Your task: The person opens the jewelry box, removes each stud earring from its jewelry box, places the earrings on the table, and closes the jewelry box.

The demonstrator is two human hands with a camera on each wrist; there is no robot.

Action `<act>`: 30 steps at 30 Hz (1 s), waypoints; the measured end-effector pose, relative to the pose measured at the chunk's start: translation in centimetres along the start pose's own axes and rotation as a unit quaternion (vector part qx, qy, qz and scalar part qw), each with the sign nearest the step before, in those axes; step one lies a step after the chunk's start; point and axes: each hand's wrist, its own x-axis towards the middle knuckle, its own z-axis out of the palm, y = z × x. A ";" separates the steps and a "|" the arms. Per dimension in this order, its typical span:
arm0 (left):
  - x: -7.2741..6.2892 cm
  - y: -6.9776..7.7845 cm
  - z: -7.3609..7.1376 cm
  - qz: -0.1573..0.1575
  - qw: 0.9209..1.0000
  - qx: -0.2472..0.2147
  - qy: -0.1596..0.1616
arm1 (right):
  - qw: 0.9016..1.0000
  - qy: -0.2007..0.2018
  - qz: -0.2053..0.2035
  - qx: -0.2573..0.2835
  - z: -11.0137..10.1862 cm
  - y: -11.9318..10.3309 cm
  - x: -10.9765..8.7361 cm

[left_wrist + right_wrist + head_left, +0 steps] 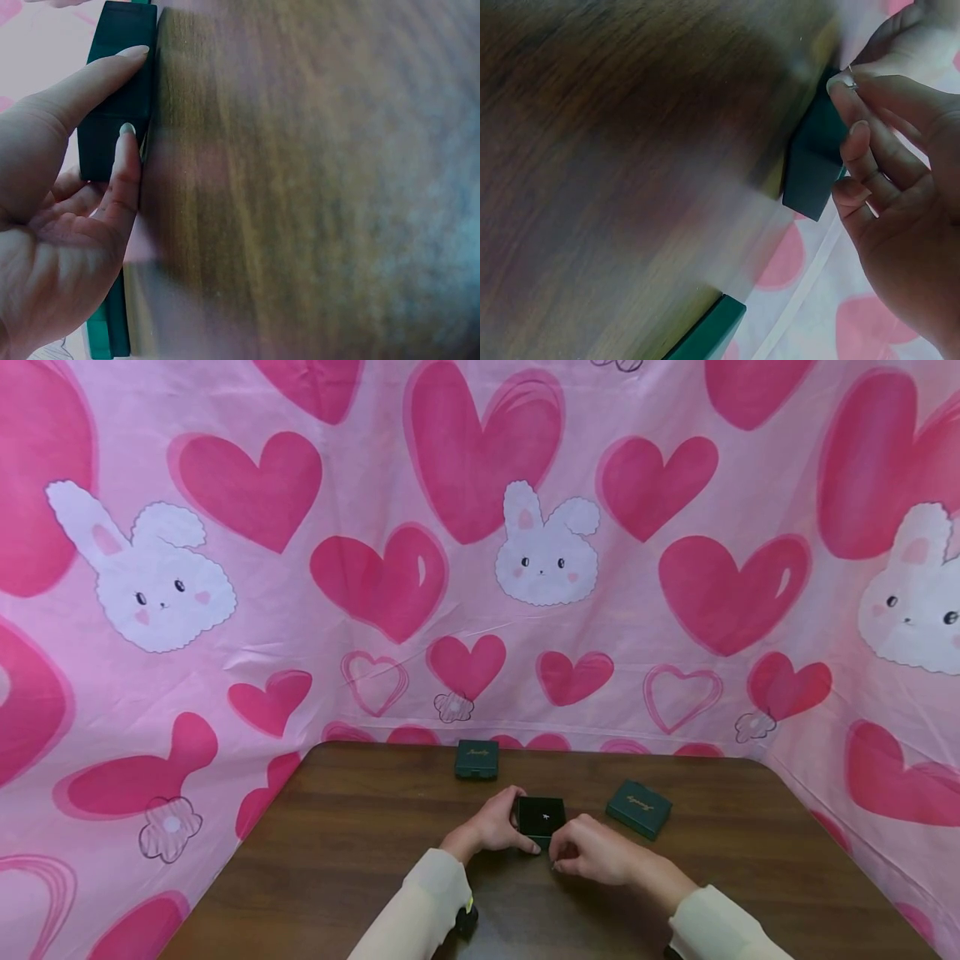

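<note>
An uncovered dark green jewelry box with a black pad inside rests on the wooden table. On the pad lies a tiny silver piece. My left hand grips the box at its left side, thumb along the near wall and fingers around the far side, as the left wrist view also shows. Close to the box's near right corner, my right hand pinches a small silver stud earring between thumb and index finger. Its thin pin sticks out past the fingertips; the other fingers are loosely bent.
A green jewelry box with gold lettering stands at the back of the table. To the right lies a flatter green piece, also gold-lettered. Pink cloth with hearts and rabbits hangs behind and along both sides.
</note>
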 end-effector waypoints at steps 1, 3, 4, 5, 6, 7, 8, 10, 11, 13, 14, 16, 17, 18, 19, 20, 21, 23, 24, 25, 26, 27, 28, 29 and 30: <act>0.0 -0.1 0.0 0.000 1.000 0.000 0.000 | 1.000 -0.003 0.002 0.002 0.0 0.0 0.0; 0.1 -0.1 0.1 -0.002 1.000 -0.001 0.001 | 1.000 -0.008 0.004 0.002 0.1 -0.1 0.0; 0.1 -0.2 0.1 -0.002 1.000 -0.001 0.001 | 1.000 -0.010 0.005 0.003 0.2 -0.1 0.0; 0.1 -0.2 0.1 -0.002 1.000 -0.001 0.001 | 1.000 -0.011 0.005 0.002 0.2 -0.2 0.0; 0.0 -0.2 0.1 -0.002 1.000 -0.002 0.001 | 1.000 -0.012 0.005 0.002 0.3 -0.2 0.0; 0.0 -0.1 0.1 -0.002 1.000 -0.003 0.001 | 1.000 -0.012 0.003 0.001 0.4 -0.2 0.0; 0.0 -0.1 0.1 -0.001 1.000 -0.003 0.002 | 1.000 -0.011 0.002 -0.001 0.4 -0.2 0.1; -0.1 0.0 0.1 0.003 1.000 -0.003 0.005 | 1.000 -0.011 0.000 -0.003 0.5 -0.3 0.1; -0.1 0.0 0.1 0.002 1.000 -0.004 0.006 | 1.000 -0.011 -0.002 -0.004 0.6 -0.3 0.1; 0.0 0.1 0.2 0.001 1.000 -0.004 0.007 | 1.000 -0.012 -0.003 -0.003 0.7 -0.3 0.1; 0.0 0.0 0.2 0.000 1.000 -0.004 0.008 | 1.000 -0.013 -0.002 -0.002 0.7 -0.4 0.1; 0.1 0.0 0.2 -0.004 1.000 -0.005 0.008 | 1.000 -0.016 -0.003 -0.001 0.8 -0.3 0.1; 0.1 -0.1 0.3 -0.006 1.000 -0.005 0.008 | 1.000 -0.017 -0.002 0.001 0.9 -0.3 0.2; 0.1 -0.1 0.3 -0.006 1.000 -0.005 0.008 | 1.000 -0.018 -0.002 0.001 0.9 -0.3 0.2; 0.1 -0.1 0.3 -0.006 1.000 -0.006 0.008 | 1.000 -0.019 -0.001 0.001 1.0 -0.3 0.2; 0.1 -0.1 0.3 -0.005 1.000 -0.005 0.008 | 1.000 -0.020 -0.002 0.000 1.0 -0.3 0.3; 0.2 -0.1 0.3 -0.004 1.000 -0.005 0.008 | 1.000 -0.021 -0.001 0.000 1.0 -0.3 0.3; 0.2 -0.2 0.3 -0.003 1.000 -0.006 0.008 | 1.000 -0.023 0.000 0.000 1.1 -0.3 0.3; 0.2 -0.2 0.3 -0.003 1.000 -0.007 0.008 | 1.000 -0.024 -0.001 0.000 1.1 -0.4 0.3; 0.2 -0.2 0.3 -0.003 1.000 -0.007 0.007 | 1.000 -0.025 -0.002 0.000 1.1 -0.4 0.3; 0.2 -0.2 0.3 -0.003 1.000 -0.007 0.007 | 1.000 -0.026 -0.003 0.000 1.1 -0.5 0.3; 0.2 -0.2 0.3 -0.003 1.000 -0.008 0.006 | 1.000 -0.028 -0.004 0.001 1.1 -0.6 0.3; 0.2 -0.2 0.2 -0.003 1.000 -0.008 0.006 | 1.000 -0.028 -0.006 0.001 1.1 -0.6 0.3; 0.2 -0.2 0.2 -0.003 1.000 -0.008 0.006 | 1.000 -0.030 -0.008 0.003 1.2 -0.7 0.3; 0.2 -0.2 0.2 -0.003 1.000 -0.007 0.006 | 0.999 -0.032 -0.009 0.004 1.2 -0.7 0.3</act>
